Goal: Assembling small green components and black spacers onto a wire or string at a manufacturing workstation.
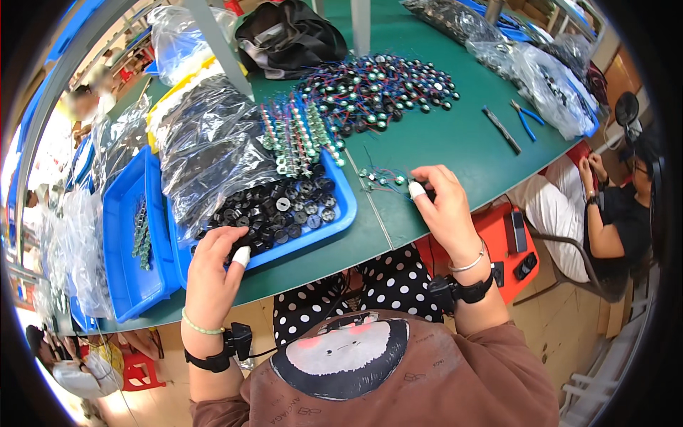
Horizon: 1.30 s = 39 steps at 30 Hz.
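Note:
My left hand (217, 260) reaches over the near edge of a blue tray (341, 220). Its fingers touch small round black plastic parts (281, 206) heaped there, with the thumb apart from them and a white cover on its tip. Over the green table, my right hand (448, 206) pinches a small black part with wires between thumb and forefinger; the fingers partly hide it. Just left of that hand lie a few small green circuit boards (380, 178) with thin red and blue wires. The right thumb also wears a white cover.
Behind lie a big pile of wired black parts (388, 89) and strips of green boards (295, 135). A plastic bag (206, 142) fills the tray's left side. Another blue tray (121, 235) stands farther left. Blue-handled cutters (528, 119) and a pen-like tool (501, 130) lie right. A person (612, 206) sits at right.

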Available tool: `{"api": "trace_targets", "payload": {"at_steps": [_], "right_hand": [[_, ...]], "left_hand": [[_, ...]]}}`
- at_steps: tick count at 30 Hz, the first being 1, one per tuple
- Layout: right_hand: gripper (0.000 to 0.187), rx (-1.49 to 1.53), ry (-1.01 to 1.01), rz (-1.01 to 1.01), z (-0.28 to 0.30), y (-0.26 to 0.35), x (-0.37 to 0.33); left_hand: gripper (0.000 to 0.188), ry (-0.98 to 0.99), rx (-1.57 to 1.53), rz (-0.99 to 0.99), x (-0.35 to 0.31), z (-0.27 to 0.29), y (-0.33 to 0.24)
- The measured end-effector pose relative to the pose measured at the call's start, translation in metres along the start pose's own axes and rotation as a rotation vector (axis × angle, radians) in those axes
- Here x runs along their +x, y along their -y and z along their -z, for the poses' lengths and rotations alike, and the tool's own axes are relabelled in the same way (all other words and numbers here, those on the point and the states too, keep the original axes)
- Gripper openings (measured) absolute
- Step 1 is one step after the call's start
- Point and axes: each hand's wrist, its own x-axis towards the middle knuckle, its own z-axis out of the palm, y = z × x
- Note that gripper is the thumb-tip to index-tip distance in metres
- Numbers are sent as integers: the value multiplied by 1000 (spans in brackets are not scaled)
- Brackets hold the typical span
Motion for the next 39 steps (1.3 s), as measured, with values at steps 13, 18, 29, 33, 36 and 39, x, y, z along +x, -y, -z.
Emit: {"api": "trace_targets", "payload": {"at_steps": [13, 18, 29, 33, 36, 39], "right_hand": [[21, 287, -102, -207, 4, -10, 19], [19, 530, -263, -189, 9, -5, 17], [26, 842, 124, 43, -5, 52, -8], [25, 471, 88, 205, -2, 70, -19], [22, 160, -145, 339, -7, 63, -47], [19, 20, -167, 526, 1, 71, -55]], "left_hand": [[20, -40, -6, 76, 11, -5, 10], [19, -222, -317, 99, 6, -7, 27], [22, 99, -1381, 46, -2, -42, -18], [18, 188, -1373, -67, -10, -58, -45], [31, 230, -1410, -38, -21, -73, -45], [40, 276, -1432, -20, -32, -82, -43]]}}
